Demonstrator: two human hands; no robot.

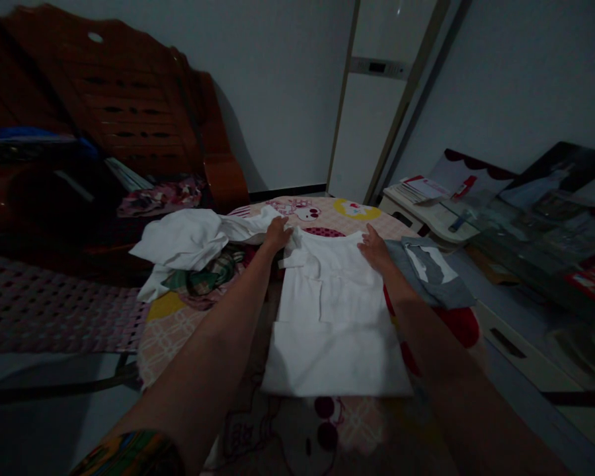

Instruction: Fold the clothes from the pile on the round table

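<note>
A white shirt lies in front of me on a round table spread with a patterned cloth. Its sides are folded inward, and the neckline points away from me. At the far left corner of the shirt, my left hand pinches the fabric near the shoulder. My right hand grips the opposite shoulder, its fingers closed on the edge. Just right of that arm rests a folded grey garment with a white patch. To the left sits a loose heap of white cloth over a green plaid cloth.
A carved wooden chair stands behind on the left, near a woven pink seat. A tall white cabinet-like unit is against the wall. On the right are a glass-topped stand and papers.
</note>
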